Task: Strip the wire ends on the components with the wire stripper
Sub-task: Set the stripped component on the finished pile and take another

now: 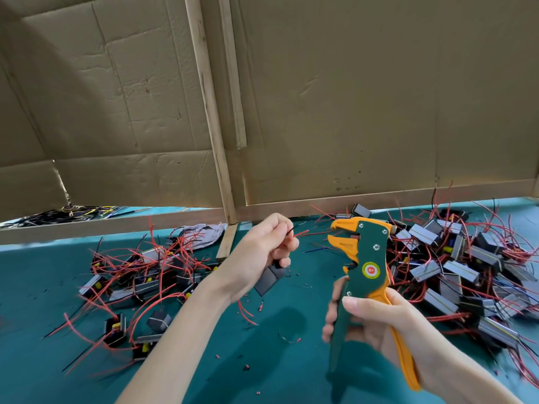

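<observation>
Pinches the red wire [300, 233] of a component [269, 278] in the left hand [262, 252], grips the wire stripper [361, 258] in the right hand [376, 325] just beside that wire's tip, mouth agape, seemingly midway: scraps [246, 367] below the hands, left heap [140, 272] and right heap [466, 272] flanking them.

The left hand [262, 249] and right hand [376, 322] are bare, as are both forearms [186, 325]; the thumbnail [351, 301] is short
</observation>
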Action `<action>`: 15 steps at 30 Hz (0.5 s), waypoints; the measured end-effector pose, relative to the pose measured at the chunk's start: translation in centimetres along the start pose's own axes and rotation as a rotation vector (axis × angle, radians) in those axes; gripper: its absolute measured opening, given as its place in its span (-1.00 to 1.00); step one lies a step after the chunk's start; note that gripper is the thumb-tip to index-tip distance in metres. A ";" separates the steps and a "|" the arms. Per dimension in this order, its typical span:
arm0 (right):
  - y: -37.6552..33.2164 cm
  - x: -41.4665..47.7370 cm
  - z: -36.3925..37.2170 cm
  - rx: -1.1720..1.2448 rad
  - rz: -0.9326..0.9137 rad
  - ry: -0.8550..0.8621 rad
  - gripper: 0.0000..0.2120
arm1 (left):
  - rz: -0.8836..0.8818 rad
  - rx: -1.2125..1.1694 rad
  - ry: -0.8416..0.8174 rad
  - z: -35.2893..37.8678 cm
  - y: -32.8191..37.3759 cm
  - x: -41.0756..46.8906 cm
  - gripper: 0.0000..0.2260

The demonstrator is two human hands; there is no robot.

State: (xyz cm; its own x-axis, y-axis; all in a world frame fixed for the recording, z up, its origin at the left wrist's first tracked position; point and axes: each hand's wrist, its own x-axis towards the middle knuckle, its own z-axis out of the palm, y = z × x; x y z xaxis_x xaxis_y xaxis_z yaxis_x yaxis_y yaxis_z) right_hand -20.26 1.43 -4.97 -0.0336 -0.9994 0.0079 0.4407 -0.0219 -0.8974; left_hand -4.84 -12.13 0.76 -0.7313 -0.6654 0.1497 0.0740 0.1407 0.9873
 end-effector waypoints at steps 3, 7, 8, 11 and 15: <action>-0.3 0.0 -0.2 0.013 -0.012 0.018 -0.70 | 0.052 0.058 0.040 0.3 -0.2 0.1 -0.78; -0.5 0.0 -0.1 0.009 -0.020 0.013 -0.72 | 0.083 0.172 0.064 0.5 -0.5 0.1 -0.78; -0.5 0.0 -0.1 0.004 -0.015 0.007 -0.72 | 0.094 0.208 0.067 0.4 -0.5 0.1 -0.78; -0.5 -0.2 0.0 -0.018 -0.002 -0.016 -0.71 | 0.149 0.306 0.071 0.4 -0.2 0.0 -0.80; -0.5 -0.4 0.1 -0.048 0.010 -0.053 -0.74 | 0.212 0.360 0.051 0.6 0.4 -0.1 -0.85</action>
State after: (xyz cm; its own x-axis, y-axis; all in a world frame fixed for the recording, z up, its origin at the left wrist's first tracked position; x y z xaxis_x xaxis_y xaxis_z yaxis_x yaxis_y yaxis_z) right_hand -20.38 1.80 -4.45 0.0183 -0.9996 0.0212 0.3975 -0.0122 -0.9175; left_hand -5.13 -11.57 1.08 -0.6899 -0.6284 0.3594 -0.0289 0.5199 0.8537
